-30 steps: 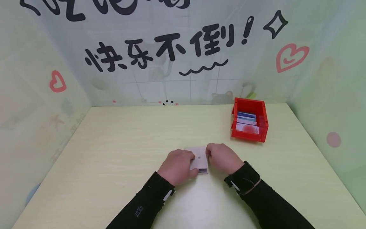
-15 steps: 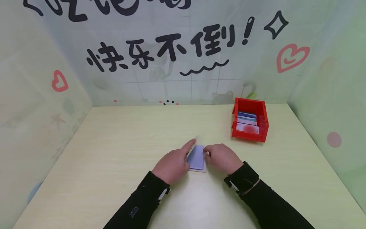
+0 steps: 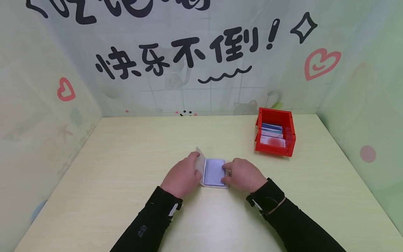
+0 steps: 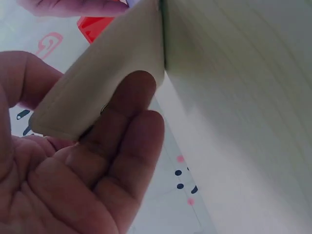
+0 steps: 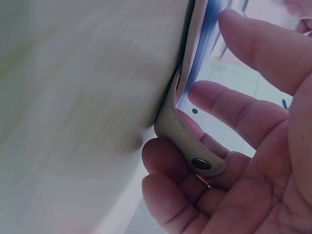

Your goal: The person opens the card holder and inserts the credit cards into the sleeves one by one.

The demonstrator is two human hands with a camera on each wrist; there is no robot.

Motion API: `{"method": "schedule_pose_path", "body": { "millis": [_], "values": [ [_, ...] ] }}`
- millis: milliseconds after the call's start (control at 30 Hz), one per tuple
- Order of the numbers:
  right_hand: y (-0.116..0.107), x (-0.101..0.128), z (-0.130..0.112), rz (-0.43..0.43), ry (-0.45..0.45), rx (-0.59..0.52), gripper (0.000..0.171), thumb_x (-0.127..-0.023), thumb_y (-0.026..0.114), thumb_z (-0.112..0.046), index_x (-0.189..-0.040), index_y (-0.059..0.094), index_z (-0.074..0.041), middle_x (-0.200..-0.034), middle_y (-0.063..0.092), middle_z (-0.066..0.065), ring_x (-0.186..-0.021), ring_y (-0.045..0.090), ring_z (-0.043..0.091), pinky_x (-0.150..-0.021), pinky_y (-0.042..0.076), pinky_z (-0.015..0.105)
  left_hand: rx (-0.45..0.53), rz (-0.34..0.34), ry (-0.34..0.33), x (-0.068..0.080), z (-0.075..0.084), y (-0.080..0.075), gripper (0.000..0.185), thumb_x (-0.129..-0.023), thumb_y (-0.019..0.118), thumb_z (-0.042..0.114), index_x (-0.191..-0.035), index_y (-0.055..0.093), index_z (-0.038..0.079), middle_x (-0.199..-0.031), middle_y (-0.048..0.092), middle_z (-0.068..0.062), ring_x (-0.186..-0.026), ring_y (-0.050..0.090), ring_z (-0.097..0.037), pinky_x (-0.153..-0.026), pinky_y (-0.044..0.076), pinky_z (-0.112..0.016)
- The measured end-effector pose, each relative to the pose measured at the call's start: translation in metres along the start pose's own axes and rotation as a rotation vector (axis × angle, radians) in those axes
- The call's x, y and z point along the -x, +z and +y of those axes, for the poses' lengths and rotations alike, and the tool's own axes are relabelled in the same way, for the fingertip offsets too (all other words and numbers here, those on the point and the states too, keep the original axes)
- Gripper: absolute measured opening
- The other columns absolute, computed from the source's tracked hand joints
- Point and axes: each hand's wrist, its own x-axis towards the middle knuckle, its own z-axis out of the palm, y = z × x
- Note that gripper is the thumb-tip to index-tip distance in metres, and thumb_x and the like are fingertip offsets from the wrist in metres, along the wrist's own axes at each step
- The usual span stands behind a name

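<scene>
Holding the card wallet (image 3: pixel 214 172) open on the bench (image 3: pixel 126 168), left of the red bin (image 3: pixel 275 148), I see my left hand (image 3: pixel 182 175) grasping its lifted cover while my right hand (image 3: pixel 244 174) pinches the snap tab (image 5: pixel 201 163).

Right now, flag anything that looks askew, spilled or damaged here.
Nothing stands out. The card holder lies flat on the table, its cover lifted by the left hand; the right hand holds its snap tab. Cards stand tidily in the red bin.
</scene>
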Motion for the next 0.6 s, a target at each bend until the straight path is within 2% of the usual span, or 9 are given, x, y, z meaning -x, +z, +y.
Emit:
{"method": "schedule_pose_path", "body": {
  "millis": [133,333,467,600],
  "values": [
    [0.001,0.0,0.0,-0.001,0.016,0.001,0.058,-0.084,0.089,-0.038,-0.135,0.074,-0.014,-0.111,0.071,0.006,-0.095,0.06,0.019,-0.091,0.059,0.037,-0.012,0.008,-0.046,0.0,-0.005,-0.002,0.058,-0.097,0.058,0.009,-0.153,0.048,0.002,-0.147,0.063,-0.018,-0.116,0.066,-0.026,-0.104,0.056,-0.047],
    [0.0,0.002,0.0,0.011,0.008,0.022,0.06,-0.083,0.09,-0.038,-0.135,0.073,-0.014,-0.115,0.072,0.007,-0.1,0.062,0.021,-0.093,0.059,0.039,-0.075,0.011,-0.089,-0.001,-0.01,-0.001,0.056,-0.095,0.064,0.01,-0.149,0.053,0.002,-0.147,0.061,-0.019,-0.115,0.066,-0.029,-0.104,0.056,-0.048],
    [-0.001,0.003,0.001,0.011,0.005,0.041,0.059,-0.083,0.09,-0.037,-0.135,0.073,-0.014,-0.113,0.071,0.008,-0.099,0.062,0.021,-0.093,0.059,0.039,-0.162,0.017,-0.08,-0.001,-0.013,0.001,0.052,-0.093,0.069,0.012,-0.143,0.06,0.001,-0.151,0.055,-0.023,-0.123,0.066,-0.036,-0.105,0.056,-0.052],
    [-0.002,0.004,0.001,0.01,0.003,0.043,0.059,-0.083,0.09,-0.037,-0.135,0.073,-0.014,-0.112,0.07,0.008,-0.098,0.06,0.021,-0.092,0.058,0.039,-0.217,0.016,-0.053,-0.002,-0.015,0.003,0.051,-0.092,0.074,0.014,-0.139,0.064,0.0,-0.16,0.047,-0.023,-0.14,0.055,-0.044,-0.115,0.046,-0.058]
  ]
}}
